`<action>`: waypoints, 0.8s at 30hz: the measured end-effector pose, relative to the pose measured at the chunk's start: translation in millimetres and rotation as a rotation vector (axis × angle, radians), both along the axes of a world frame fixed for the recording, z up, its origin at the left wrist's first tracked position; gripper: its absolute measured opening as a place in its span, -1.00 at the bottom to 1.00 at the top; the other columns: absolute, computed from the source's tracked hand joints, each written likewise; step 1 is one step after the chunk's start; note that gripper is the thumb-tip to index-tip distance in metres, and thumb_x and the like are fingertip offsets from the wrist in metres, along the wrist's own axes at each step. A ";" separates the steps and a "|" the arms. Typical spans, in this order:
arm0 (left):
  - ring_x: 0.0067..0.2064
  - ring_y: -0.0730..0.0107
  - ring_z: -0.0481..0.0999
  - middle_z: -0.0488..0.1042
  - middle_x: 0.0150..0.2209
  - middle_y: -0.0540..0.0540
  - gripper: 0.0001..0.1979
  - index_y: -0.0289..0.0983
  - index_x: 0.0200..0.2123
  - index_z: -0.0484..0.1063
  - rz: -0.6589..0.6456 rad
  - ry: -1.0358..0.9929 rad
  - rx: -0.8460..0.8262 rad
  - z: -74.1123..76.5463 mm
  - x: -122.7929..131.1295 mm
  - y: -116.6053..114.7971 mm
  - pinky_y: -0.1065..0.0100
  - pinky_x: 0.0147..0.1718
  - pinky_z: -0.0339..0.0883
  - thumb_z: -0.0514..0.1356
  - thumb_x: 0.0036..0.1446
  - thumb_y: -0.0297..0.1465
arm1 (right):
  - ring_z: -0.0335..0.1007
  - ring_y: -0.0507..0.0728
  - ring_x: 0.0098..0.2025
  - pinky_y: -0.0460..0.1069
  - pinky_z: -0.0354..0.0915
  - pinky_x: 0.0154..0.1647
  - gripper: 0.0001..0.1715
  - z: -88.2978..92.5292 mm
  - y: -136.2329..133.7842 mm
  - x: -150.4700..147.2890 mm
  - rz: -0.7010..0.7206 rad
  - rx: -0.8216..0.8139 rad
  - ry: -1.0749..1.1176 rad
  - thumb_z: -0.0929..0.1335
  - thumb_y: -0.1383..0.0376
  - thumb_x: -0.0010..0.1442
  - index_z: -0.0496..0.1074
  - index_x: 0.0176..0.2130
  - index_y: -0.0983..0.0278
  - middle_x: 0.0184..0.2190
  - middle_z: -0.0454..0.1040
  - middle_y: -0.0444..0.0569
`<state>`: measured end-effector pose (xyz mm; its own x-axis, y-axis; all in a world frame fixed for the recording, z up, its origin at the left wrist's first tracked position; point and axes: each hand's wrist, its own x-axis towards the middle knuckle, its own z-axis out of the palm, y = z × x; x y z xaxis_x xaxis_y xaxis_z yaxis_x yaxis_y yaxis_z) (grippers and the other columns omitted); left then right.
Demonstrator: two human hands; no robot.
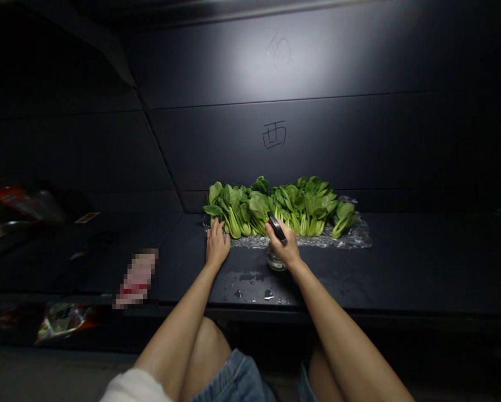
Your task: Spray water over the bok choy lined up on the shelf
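Note:
My right hand (287,248) is wrapped round the neck of a spray bottle (277,228). The bottle has a black trigger head and a clear body, and its nozzle end faces the greens. A row of bok choy (309,204) lies on clear plastic wrap (353,237), leaves toward the back panel and pale stems toward me. At the row's left end, my left hand (217,245) rests with fingers stretched out, close to the nearest stems. Whether its fingertips touch the leaves is hard to make out.
Water drops (269,293) wet the dark shelf (418,273) near its front edge. Behind stands a dark back panel (216,139) with handwritten marks. On the left are a blurred-out pinkish item (138,279), a card (86,218) and red packages (18,201). A plastic packet (66,321) lies lower down.

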<state>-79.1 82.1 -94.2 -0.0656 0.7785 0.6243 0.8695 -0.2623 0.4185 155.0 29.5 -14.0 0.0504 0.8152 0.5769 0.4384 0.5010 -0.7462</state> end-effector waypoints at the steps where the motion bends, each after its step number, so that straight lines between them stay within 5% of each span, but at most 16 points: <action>1: 0.39 0.01 0.10 0.14 0.35 -0.38 -0.52 -0.34 0.19 0.25 -0.003 0.000 0.007 0.2 0.3 0.0 -0.15 0.31 0.02 0.01 0.20 -0.43 | 0.40 0.12 -0.43 -0.04 0.22 -0.39 -0.58 -0.2 0.1 2.1 -0.004 0.005 -0.002 0.25 0.00 0.28 0.45 -0.33 0.25 -0.46 0.50 -0.03; 16: 0.40 0.03 0.07 0.12 0.36 -0.38 -0.50 -0.35 0.21 0.22 -0.039 0.031 0.033 8.2 6.8 -3.1 -0.12 0.34 -0.01 0.02 0.20 -0.43 | 0.44 0.14 -0.40 -0.04 0.25 -0.36 -0.58 -3.2 3.4 18.3 -0.089 0.006 0.001 0.24 0.01 0.28 0.48 -0.29 0.26 -0.43 0.52 -0.01; 24: 0.42 0.07 0.00 0.06 0.38 -0.37 -0.43 -0.36 0.29 0.07 -0.166 0.071 0.074 20.7 47.8 -8.3 -0.08 0.35 -0.02 0.04 0.21 -0.43 | 0.48 0.16 -0.31 -0.02 0.30 -0.27 -0.58 -6.7 6.3 23.9 -0.079 0.030 0.027 0.25 0.00 0.29 0.49 -0.21 0.26 -0.36 0.55 0.01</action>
<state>-31.3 73.8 -73.5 0.1060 0.7268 0.6786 0.8387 -0.4319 0.3317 178.9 35.8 -20.7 0.1296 0.7902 0.5990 0.4576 0.4882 -0.7431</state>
